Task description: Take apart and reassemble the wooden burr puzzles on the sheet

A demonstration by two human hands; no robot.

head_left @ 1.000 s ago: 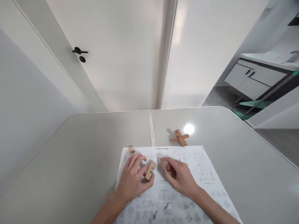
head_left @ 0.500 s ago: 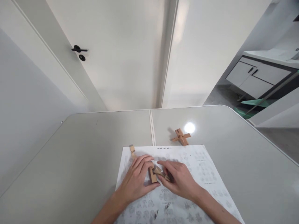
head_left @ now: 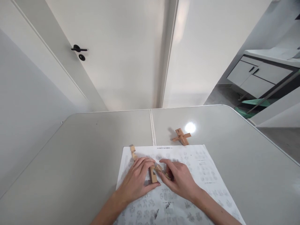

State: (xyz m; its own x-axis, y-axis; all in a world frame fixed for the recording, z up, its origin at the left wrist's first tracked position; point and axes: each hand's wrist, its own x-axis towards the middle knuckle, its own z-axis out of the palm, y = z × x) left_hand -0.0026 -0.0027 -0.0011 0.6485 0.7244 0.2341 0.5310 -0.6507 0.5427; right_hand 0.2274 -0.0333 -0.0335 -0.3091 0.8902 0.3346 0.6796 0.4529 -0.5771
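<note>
My left hand (head_left: 136,176) is closed around a notched wooden puzzle piece (head_left: 153,178), fingers over its far end and thumb by its near end. My right hand (head_left: 179,178) pinches a second notched wooden piece (head_left: 158,168) whose end points toward the notch of the first. The right thumb covers the middle of that second piece, and I cannot tell if the two pieces touch. Beyond my left fingers lies another notched wooden piece (head_left: 133,148), partly hidden by the hand. Both hands are low over a printed sheet (head_left: 187,206).
Past the sheet's far edge, a cross of joined wooden pieces (head_left: 181,137) with a dark mark rests on the grey table (head_left: 93,156). A white door (head_left: 122,56) stands behind the table. At the right is a white cabinet (head_left: 262,75).
My right hand has shifted slightly and its thumb now covers more of the piece it holds. The left hand and its piece have barely moved.
</note>
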